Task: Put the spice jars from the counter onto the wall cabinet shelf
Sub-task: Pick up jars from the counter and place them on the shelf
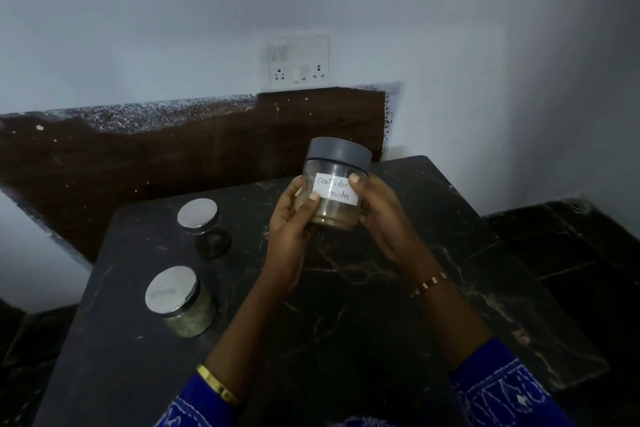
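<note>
I hold a clear spice jar (335, 180) with a grey lid and a handwritten white label above the dark counter (363, 305). My left hand (294, 218) grips its left side and my right hand (377, 208) grips its right side, thumbs on the label. A little tan powder lies in its bottom. Two more jars with shiny metal lids stand on the counter to the left: one with dark contents (204, 229) farther back, one with greenish contents (180, 302) nearer to me. No wall cabinet shelf is in view.
A white switch and socket plate (298, 61) sits on the wall behind. A brown backsplash panel (173, 156) runs along the counter's far edge. To the right the counter drops to a lower dark surface (581, 253).
</note>
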Demonstrator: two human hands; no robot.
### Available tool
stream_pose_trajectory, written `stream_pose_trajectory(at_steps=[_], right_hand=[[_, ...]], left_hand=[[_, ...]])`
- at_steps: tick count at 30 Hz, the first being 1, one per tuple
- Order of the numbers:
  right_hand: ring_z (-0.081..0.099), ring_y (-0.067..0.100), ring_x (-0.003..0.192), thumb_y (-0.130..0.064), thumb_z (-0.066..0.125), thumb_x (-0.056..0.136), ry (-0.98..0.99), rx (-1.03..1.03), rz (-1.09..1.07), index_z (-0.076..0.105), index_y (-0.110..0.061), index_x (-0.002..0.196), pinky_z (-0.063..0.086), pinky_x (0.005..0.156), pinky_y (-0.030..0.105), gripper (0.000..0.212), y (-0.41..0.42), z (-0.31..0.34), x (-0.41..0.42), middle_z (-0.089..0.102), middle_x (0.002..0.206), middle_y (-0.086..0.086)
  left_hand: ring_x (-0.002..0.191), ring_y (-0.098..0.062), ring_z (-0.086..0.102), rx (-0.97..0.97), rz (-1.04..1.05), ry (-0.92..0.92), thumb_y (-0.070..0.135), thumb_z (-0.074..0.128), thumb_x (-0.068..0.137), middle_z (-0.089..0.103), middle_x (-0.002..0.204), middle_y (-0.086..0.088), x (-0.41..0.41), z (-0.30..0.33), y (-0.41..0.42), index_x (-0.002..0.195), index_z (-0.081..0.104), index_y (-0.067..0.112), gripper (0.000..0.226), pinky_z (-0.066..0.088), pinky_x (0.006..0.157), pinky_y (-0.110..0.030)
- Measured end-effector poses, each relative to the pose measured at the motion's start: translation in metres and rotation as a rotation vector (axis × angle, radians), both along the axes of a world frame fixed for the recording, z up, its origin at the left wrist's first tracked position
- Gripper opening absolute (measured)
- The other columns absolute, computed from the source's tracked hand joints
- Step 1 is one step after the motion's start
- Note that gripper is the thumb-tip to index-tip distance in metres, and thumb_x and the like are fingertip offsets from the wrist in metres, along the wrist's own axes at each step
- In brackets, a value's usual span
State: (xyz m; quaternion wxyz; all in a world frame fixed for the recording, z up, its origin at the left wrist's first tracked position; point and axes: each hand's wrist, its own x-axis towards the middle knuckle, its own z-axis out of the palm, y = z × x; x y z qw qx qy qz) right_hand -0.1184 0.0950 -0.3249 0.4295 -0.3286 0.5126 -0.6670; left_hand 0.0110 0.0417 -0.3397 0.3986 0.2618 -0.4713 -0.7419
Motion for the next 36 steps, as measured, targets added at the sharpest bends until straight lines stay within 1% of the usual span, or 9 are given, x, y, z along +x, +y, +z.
stream_pose_trajectory(at_steps=[6, 10, 13, 18, 22, 24, 27, 30, 36], right_hand=[[0.065, 0.015, 0.094, -0.022, 0.055, 0.091, 0.116, -0.112, 0.03, 0.056, -0.023, 0.107, 0.056, 0.074, 0.028, 0.016, -0.018, 0.061, -0.022, 0.067, 0.1, -0.001], [0.063, 0.016, 0.102, -0.022, 0.055, 0.091, 0.193, -0.239, -0.006, 0.051, -0.015, 0.122, 0.055, 0.077, 0.026, 0.032, -0.037, 0.125, -0.037, 0.066, 0.11, 0.003], [0.063, 0.014, 0.101, -0.021, 0.054, 0.092, 0.299, -0.334, -0.067, 0.047, -0.013, 0.129, 0.055, 0.079, 0.027, 0.039, -0.047, 0.176, -0.045, 0.065, 0.111, 0.001], [0.062, 0.008, 0.095, -0.024, 0.056, 0.091, 0.412, -0.486, -0.14, 0.042, -0.017, 0.135, 0.054, 0.075, 0.021, 0.047, -0.061, 0.257, -0.054, 0.063, 0.107, -0.003], [0.063, 0.015, 0.092, -0.021, 0.058, 0.089, 0.402, -0.575, -0.223, 0.048, -0.015, 0.128, 0.051, 0.072, 0.025, 0.041, -0.072, 0.307, -0.06, 0.065, 0.109, 0.007], [0.063, 0.012, 0.086, -0.017, 0.059, 0.088, 0.418, -0.627, -0.266, 0.05, -0.015, 0.127, 0.051, 0.071, 0.024, 0.04, -0.077, 0.332, -0.065, 0.065, 0.101, 0.003], [0.061, 0.007, 0.08, -0.019, 0.058, 0.088, 0.54, -0.668, -0.335, 0.049, -0.018, 0.126, 0.051, 0.067, 0.017, 0.04, -0.085, 0.369, -0.075, 0.06, 0.093, -0.001], [0.064, 0.02, 0.095, -0.023, 0.058, 0.088, 0.617, -0.663, -0.362, 0.046, -0.018, 0.13, 0.054, 0.08, 0.03, 0.044, -0.098, 0.399, -0.09, 0.06, 0.105, 0.007], [0.058, 0.026, 0.109, -0.031, 0.06, 0.089, 0.782, -0.599, -0.389, 0.036, -0.019, 0.138, 0.051, 0.094, 0.04, 0.056, -0.125, 0.424, -0.121, 0.053, 0.116, 0.011]], left_hand=[[0.107, -0.018, 0.059, -0.254, 0.031, 0.007, 0.017, 0.053, 0.084, 0.053, 0.131, -0.013, -0.019, 0.063, -0.023, 0.136, 0.039, 0.012, 0.054, 0.057, 0.077, -0.022], [0.121, -0.024, 0.053, -0.402, 0.053, 0.017, 0.023, 0.056, 0.086, 0.048, 0.138, -0.013, -0.034, 0.124, -0.045, 0.139, 0.037, 0.012, 0.058, 0.049, 0.097, -0.037], [0.122, -0.024, 0.053, -0.581, 0.134, -0.019, 0.025, 0.053, 0.09, 0.049, 0.139, -0.009, -0.045, 0.174, -0.059, 0.139, 0.039, 0.014, 0.052, 0.048, 0.099, -0.04], [0.123, -0.02, 0.052, -0.856, 0.242, -0.085, 0.045, 0.048, 0.08, 0.051, 0.138, -0.004, -0.056, 0.256, -0.071, 0.138, 0.041, 0.018, 0.065, 0.045, 0.104, -0.041], [0.109, -0.01, 0.055, -0.973, 0.241, -0.077, 0.029, 0.05, 0.093, 0.056, 0.125, 0.001, -0.069, 0.311, -0.08, 0.136, 0.041, 0.018, 0.046, 0.046, 0.091, -0.019], [0.101, -0.002, 0.055, -1.017, 0.254, -0.099, 0.019, 0.047, 0.095, 0.055, 0.12, 0.004, -0.076, 0.338, -0.083, 0.138, 0.038, 0.015, 0.044, 0.045, 0.082, -0.008], [0.12, -0.014, 0.051, -1.074, 0.283, -0.153, 0.018, 0.048, 0.095, 0.05, 0.134, -0.001, -0.086, 0.377, -0.093, 0.141, 0.033, 0.01, 0.049, 0.041, 0.095, -0.019], [0.124, -0.023, 0.051, -1.109, 0.296, -0.175, 0.021, 0.05, 0.094, 0.05, 0.138, -0.008, -0.098, 0.408, -0.105, 0.141, 0.036, 0.01, 0.05, 0.042, 0.104, -0.033], [0.113, -0.019, 0.055, -1.125, 0.38, -0.24, 0.015, 0.05, 0.093, 0.055, 0.131, -0.008, -0.127, 0.436, -0.129, 0.137, 0.039, 0.009, 0.046, 0.043, 0.089, -0.024]])
